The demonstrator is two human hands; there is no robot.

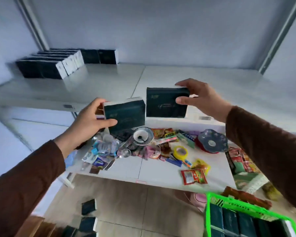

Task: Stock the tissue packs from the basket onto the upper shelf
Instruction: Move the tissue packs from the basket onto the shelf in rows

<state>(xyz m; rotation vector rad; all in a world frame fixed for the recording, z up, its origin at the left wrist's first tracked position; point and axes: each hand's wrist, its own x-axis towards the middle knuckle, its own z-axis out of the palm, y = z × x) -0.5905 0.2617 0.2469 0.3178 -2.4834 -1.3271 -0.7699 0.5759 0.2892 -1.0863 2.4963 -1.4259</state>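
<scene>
My left hand [91, 120] grips a dark green tissue pack [125, 115] by its left end, held in the air in front of the shelves. My right hand [200, 98] grips a second dark tissue pack [166, 103] by its right end, a little higher and just over the front edge of the upper shelf [212, 86]. The two packs nearly touch. Several dark packs [46, 65] stand in rows at the upper shelf's back left. The green basket [246, 204] at the bottom right holds several more dark packs.
The lower shelf [152, 170] is strewn with snack packets, a yellow tape roll [180, 152], a glass jar [142, 136] and a dark dish on a red base [211, 141]. A few dark packs [88, 206] lie on the tiled floor at the bottom left.
</scene>
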